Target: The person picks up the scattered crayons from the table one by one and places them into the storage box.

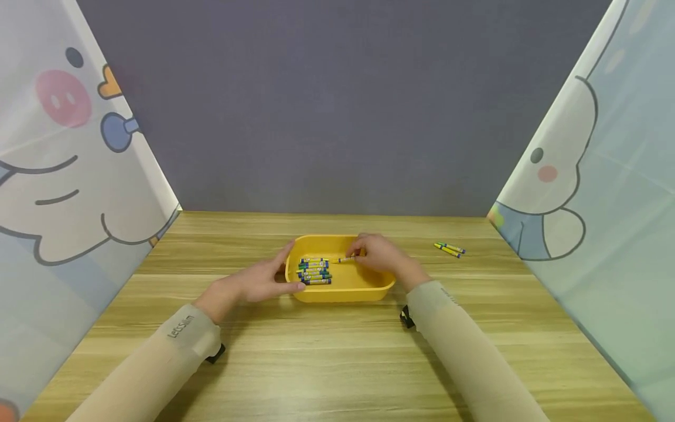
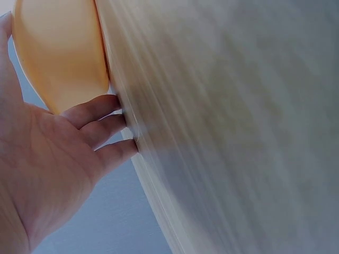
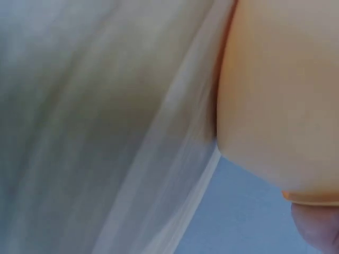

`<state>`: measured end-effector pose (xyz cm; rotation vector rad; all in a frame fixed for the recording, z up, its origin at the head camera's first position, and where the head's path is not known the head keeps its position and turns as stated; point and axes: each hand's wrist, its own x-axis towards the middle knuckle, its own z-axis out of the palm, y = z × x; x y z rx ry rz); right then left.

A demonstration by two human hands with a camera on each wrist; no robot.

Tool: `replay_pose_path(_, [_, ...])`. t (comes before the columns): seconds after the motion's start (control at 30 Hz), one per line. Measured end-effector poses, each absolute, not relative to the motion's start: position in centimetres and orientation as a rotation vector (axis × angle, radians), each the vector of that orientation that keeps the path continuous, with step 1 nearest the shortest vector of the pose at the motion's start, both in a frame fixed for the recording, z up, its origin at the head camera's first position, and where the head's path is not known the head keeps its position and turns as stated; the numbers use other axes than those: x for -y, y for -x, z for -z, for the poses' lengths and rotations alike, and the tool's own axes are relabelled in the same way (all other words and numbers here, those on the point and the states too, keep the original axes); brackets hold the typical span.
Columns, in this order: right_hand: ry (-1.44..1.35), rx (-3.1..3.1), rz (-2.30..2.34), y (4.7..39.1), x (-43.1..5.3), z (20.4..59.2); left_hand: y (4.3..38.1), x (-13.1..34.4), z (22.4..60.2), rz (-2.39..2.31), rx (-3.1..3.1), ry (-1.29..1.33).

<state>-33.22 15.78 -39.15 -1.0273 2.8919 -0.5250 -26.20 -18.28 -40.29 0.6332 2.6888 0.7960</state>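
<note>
A yellow plastic basket (image 1: pixel 343 296) stands on the table, with several crayons (image 1: pixel 314 272) in yellow-and-blue wrappers lying side by side in its left half. My left hand (image 1: pixel 261 280) spans the basket's left end, thumb at the front rim and index finger along the far-left side. In the left wrist view its other fingers (image 2: pixel 103 127) reach down beside the basket wall to the tabletop. Inside the basket, my right hand (image 1: pixel 377 253) pinches one crayon (image 1: pixel 344 259) near its right end. The right wrist view shows mostly the basket's outer wall (image 3: pixel 275 106).
Two more crayons (image 1: pixel 448 249), yellow and green, lie on the wood-grain table (image 1: pixel 337 357) right of the basket. A dark grey panel (image 1: pixel 337 117) rises behind the table. Cartoon-printed sheets (image 1: pixel 79 193) flank both sides.
</note>
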Motion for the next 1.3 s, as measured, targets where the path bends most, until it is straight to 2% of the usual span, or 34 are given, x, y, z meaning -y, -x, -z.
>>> replay_pose_path(0.3, [1.117,-2.93,0.289,33.08,-15.18,39.56,26.35,18.38,40.62,-0.77,-2.708,-0.626])
replay_pose_path(1.3, [1.017,-2.948,0.321,32.62,-14.95,39.39,26.56,18.5,40.92,-0.749,-2.708,-0.634])
